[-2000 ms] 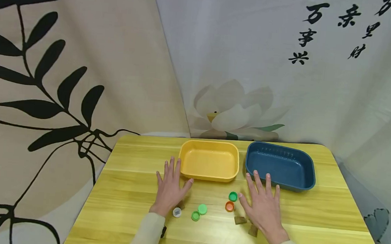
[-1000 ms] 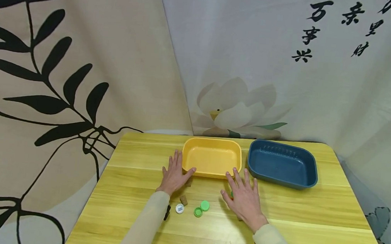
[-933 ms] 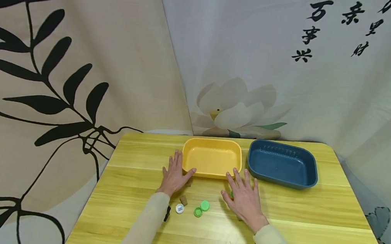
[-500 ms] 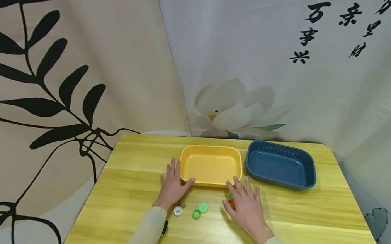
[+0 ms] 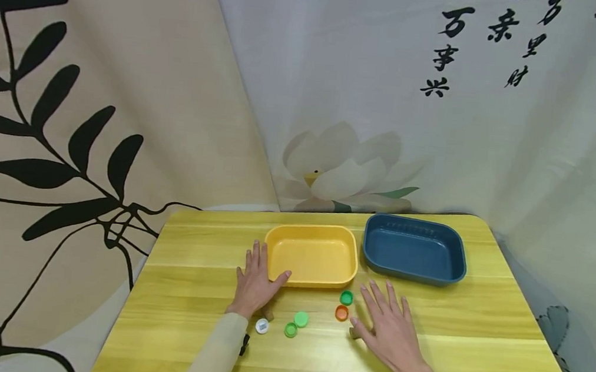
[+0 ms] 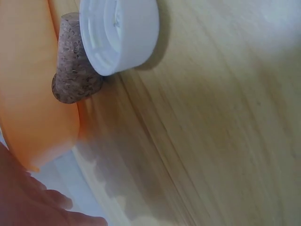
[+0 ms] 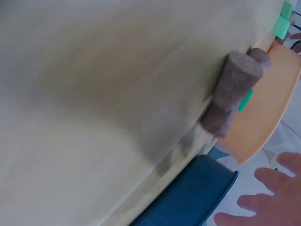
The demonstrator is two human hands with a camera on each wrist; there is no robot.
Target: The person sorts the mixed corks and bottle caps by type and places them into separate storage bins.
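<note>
My left hand (image 5: 256, 283), fingers extended, lies at the front-left corner of the yellow tray (image 5: 339, 284); contact is hard to tell. Near its wrist sit a white bottle cap (image 5: 261, 326) and a cork (image 6: 75, 59), partly hidden in the head view. Spread fingers mark my right hand (image 5: 393, 342), which holds nothing, in front of the blue tray (image 5: 412, 277). Corks (image 7: 233, 80) lie beneath and beside it, mostly hidden from above. Left of its thumb are a dark green cap (image 5: 346, 298) and an orange cap (image 5: 342, 313).
Two light green caps, one face-up (image 5: 301, 319) and one showing its ring (image 5: 291, 329), lie between the hands on the wooden table (image 5: 314, 364). Both trays stand side by side towards the table's back edge. A printed cloth (image 5: 338, 95) hangs behind.
The yellow tray has slid nearer the person, with both hands at its sides. My right hand has since moved right, off the tray, uncovering the dark green and orange caps. The head view has shifted.
</note>
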